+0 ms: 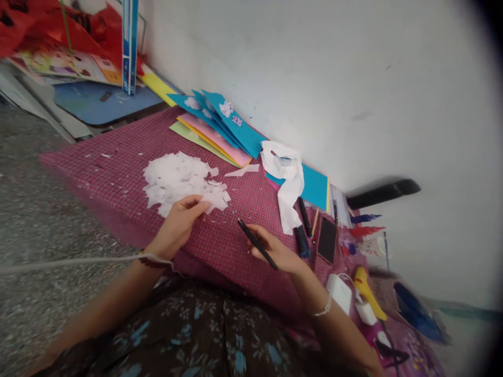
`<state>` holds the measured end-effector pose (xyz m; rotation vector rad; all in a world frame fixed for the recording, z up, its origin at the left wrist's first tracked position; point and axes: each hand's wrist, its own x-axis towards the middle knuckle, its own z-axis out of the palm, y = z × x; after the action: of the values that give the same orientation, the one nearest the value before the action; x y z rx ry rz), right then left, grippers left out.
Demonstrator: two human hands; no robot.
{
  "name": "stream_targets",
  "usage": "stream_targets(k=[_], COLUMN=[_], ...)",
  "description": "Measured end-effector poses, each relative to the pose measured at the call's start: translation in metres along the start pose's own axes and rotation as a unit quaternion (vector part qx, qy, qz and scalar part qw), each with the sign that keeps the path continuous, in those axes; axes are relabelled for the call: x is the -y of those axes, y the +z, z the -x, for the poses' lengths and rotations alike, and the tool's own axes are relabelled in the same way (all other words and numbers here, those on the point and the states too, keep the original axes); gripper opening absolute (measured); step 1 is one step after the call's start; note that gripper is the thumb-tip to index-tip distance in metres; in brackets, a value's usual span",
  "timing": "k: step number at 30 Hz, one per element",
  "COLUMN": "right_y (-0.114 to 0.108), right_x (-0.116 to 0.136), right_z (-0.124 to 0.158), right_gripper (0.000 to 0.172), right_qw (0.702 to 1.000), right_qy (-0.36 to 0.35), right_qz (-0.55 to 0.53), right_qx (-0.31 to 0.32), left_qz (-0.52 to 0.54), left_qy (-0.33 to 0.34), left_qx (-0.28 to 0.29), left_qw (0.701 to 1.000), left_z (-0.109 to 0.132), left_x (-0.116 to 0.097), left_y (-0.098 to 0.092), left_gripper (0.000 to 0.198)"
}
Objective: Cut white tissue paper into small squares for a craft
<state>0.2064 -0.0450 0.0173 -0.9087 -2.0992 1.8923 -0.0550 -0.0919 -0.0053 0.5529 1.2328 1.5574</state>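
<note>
My left hand [183,220] is closed in a pinch at the near right edge of a heap of torn white paper pieces [173,180]. Between its thumb and finger is a white paper piece [217,197], which overlaps the heap. My right hand [275,250] is closed around a slim black tool [257,244] with a small pale tip, pointing up and left toward the heap. Its exact kind is hard to make out. A thin white paper strip [245,170] lies beyond the hands on the red checked cloth [118,141].
Coloured sheets [231,125], some bearing white clusters, lean at the wall. Crumpled white paper [288,173] lies right of them. Beyond are a dark phone [327,240], a yellow glue gun [369,293] and a white adapter [340,293]. A pale cable [98,260] crosses my left wrist.
</note>
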Motion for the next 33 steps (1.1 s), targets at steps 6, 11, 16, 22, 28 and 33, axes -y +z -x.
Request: stream_targets(k=[6,11,16,22,28,33], right_y=[0.006,0.011,0.015,0.012,0.002,0.008], right_x=[-0.003,-0.002,-0.001,0.000,0.003,-0.007], right_z=[-0.002,-0.016,-0.027,-0.030,-0.011,0.019], right_gripper=[0.075,0.069,0.062,0.069,0.074,0.073], right_qw=[1.000,0.999,0.999,0.999,1.000,0.996], right_qy=[0.010,0.015,0.020,0.027,0.004,0.035], right_qz=[0.014,0.020,0.013,0.023,0.000,-0.078], right_qx=[0.004,-0.020,-0.045,-0.005,0.029,-0.042], left_qz=[-0.004,-0.006,-0.007,-0.052,-0.261,-0.566], left_qy=[-0.007,-0.034,-0.039,-0.017,0.109,0.252], left_qx=[0.035,0.036,0.027,0.019,0.023,0.044], left_qw=[0.999,0.999,0.999,0.998,0.959,0.784], left_z=[-0.001,-0.002,-0.004,-0.006,-0.020,-0.063], left_x=[0.011,0.015,0.012,0.011,-0.026,-0.069], left_y=[0.004,0.003,0.000,-0.004,-0.017,-0.009], left_gripper=[0.020,0.020,0.021,0.022,0.018,0.042])
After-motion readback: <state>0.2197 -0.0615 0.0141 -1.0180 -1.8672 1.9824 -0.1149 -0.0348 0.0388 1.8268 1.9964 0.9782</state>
